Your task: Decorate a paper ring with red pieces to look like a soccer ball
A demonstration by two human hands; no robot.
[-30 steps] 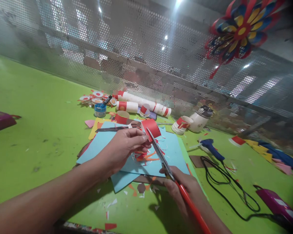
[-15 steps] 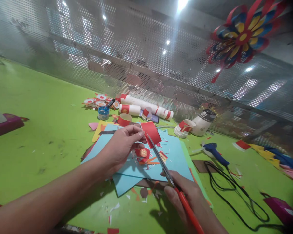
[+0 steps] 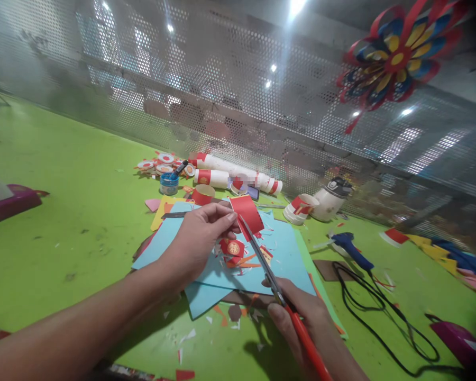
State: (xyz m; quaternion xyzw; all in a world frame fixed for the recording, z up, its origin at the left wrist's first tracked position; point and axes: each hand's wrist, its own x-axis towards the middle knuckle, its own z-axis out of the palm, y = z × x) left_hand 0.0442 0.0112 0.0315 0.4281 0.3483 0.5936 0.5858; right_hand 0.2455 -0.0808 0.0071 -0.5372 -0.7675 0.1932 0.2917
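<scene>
A piece of red paper (image 3: 249,214) is pinched between the thumb and fingers of my left hand (image 3: 200,235), above the blue paper sheets. My right hand (image 3: 301,312) is closed round the red handles of a pair of scissors (image 3: 275,288). The scissors' blades point up and away, with their tips against the red paper near my left fingertips. Below, red scraps with a round gold pattern (image 3: 234,248), orange strips (image 3: 248,261) and thin trimmings lie on the light-blue sheets (image 3: 289,248).
A blue glue gun (image 3: 351,248) with a looped black cord lies at right. White-and-red paper tubes (image 3: 238,169), a blue jar (image 3: 168,183), a paper cup (image 3: 300,208) and a white jug (image 3: 331,201) stand behind. A perforated metal panel (image 3: 206,79) rises along the table's back.
The red paper has tilted and shifted slightly right in my left hand, and the blade tips meet it a little higher. Both hands otherwise stay nearly in place.
</scene>
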